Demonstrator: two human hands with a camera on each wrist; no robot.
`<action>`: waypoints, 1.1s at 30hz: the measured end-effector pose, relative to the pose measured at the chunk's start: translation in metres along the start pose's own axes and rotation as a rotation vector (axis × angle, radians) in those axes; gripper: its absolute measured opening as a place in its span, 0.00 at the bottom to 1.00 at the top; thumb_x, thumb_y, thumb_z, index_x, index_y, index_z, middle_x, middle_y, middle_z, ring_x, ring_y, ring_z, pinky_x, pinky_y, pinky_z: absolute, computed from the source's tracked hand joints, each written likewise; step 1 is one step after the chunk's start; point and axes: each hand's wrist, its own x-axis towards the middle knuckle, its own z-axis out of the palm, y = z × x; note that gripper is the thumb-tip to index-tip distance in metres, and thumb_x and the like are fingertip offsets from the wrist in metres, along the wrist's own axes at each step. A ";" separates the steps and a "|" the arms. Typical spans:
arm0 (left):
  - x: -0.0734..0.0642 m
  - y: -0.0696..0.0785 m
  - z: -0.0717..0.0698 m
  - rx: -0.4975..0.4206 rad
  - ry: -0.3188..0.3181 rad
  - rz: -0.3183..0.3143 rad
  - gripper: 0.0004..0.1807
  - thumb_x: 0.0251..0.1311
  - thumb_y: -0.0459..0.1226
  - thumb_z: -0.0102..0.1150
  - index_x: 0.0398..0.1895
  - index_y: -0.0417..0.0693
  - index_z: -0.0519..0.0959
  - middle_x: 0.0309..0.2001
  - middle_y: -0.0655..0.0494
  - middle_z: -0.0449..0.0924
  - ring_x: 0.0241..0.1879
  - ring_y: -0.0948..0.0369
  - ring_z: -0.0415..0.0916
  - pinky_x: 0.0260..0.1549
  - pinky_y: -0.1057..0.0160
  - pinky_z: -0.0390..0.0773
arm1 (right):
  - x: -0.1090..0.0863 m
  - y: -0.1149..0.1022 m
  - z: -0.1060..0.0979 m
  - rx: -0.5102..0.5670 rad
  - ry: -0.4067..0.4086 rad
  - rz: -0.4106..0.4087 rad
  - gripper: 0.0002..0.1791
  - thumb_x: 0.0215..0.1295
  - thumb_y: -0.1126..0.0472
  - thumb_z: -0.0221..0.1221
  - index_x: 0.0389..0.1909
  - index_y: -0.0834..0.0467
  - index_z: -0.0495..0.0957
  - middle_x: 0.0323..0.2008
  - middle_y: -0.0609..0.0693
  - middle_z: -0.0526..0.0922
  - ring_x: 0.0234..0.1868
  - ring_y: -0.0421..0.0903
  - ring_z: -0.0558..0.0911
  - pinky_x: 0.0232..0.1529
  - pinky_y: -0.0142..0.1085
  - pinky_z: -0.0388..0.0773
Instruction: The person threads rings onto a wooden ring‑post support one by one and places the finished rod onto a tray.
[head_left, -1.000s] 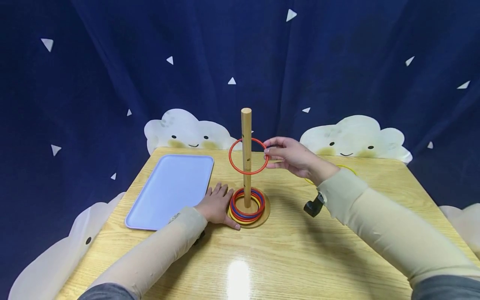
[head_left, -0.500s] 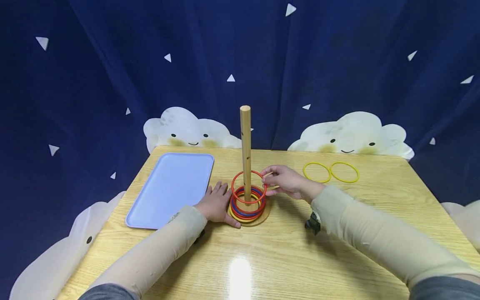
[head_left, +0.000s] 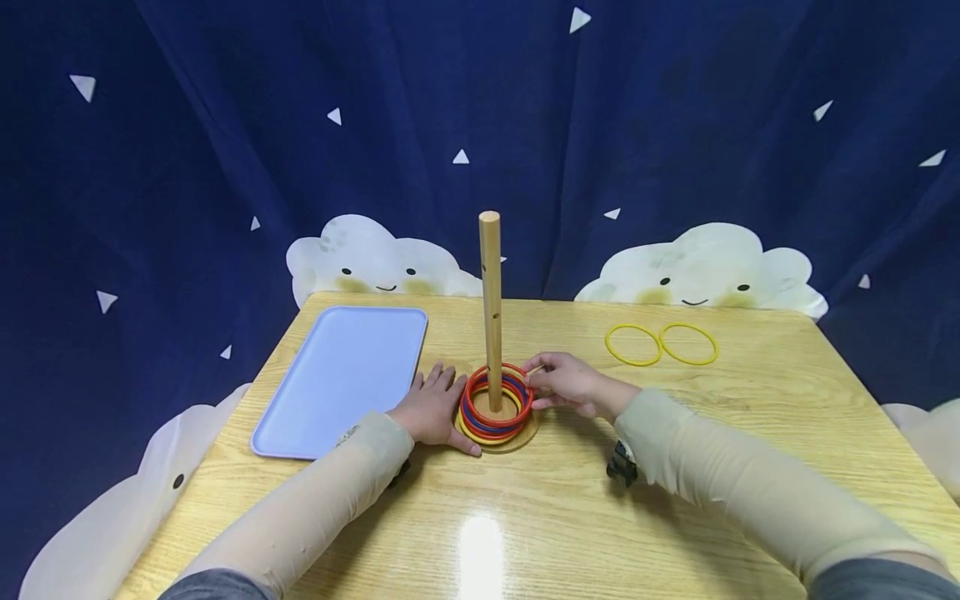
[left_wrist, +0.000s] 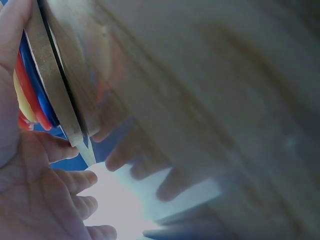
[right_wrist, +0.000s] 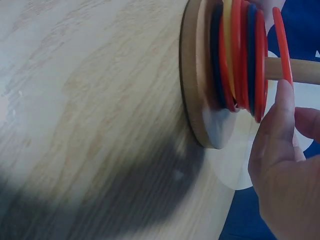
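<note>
A wooden peg (head_left: 491, 300) rises upright from its round base (right_wrist: 192, 75) on the table. Red, blue and yellow rings (right_wrist: 243, 60) lie stacked around the foot of the peg. My right hand (head_left: 567, 385) pinches a red ring (right_wrist: 283, 45) by its right edge between thumb and fingers. That ring encircles the peg; the right wrist view shows a small gap between it and the stack. Fingers spread, my left hand (head_left: 426, 412) rests at the left side of the base, and in the left wrist view its thumb and fingers lie along the base's edge.
A pale blue tray (head_left: 341, 379) lies on the left of the wooden table (head_left: 585, 517). Two yellow rings, a left one (head_left: 633, 365) and a right one (head_left: 690, 364), lie flat at the back right. A dark blue curtain (head_left: 480, 100) hangs behind the table.
My right hand has lowered the red ring along the peg from about mid-height to just above the stack. The left hand stays in place. Both yellow rings have come into full sight.
</note>
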 end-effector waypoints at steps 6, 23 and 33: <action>-0.001 0.001 -0.002 0.003 -0.003 0.002 0.71 0.43 0.71 0.74 0.83 0.42 0.54 0.80 0.36 0.49 0.80 0.40 0.39 0.74 0.36 0.44 | 0.002 0.003 0.002 -0.028 0.006 0.011 0.18 0.76 0.73 0.51 0.63 0.74 0.68 0.46 0.60 0.78 0.40 0.44 0.82 0.37 0.33 0.85; 0.002 0.000 0.000 0.012 -0.020 -0.009 0.72 0.43 0.72 0.72 0.83 0.43 0.52 0.81 0.37 0.46 0.81 0.41 0.36 0.75 0.37 0.41 | 0.003 0.008 0.002 -0.067 0.022 0.028 0.16 0.76 0.72 0.51 0.60 0.73 0.71 0.40 0.56 0.78 0.27 0.40 0.80 0.30 0.29 0.81; 0.000 0.001 -0.002 0.008 -0.030 -0.016 0.71 0.44 0.72 0.72 0.84 0.44 0.51 0.82 0.38 0.44 0.81 0.41 0.35 0.75 0.38 0.39 | 0.003 0.001 -0.035 -0.034 0.027 -0.027 0.24 0.78 0.65 0.53 0.68 0.74 0.66 0.51 0.58 0.78 0.44 0.44 0.81 0.44 0.32 0.83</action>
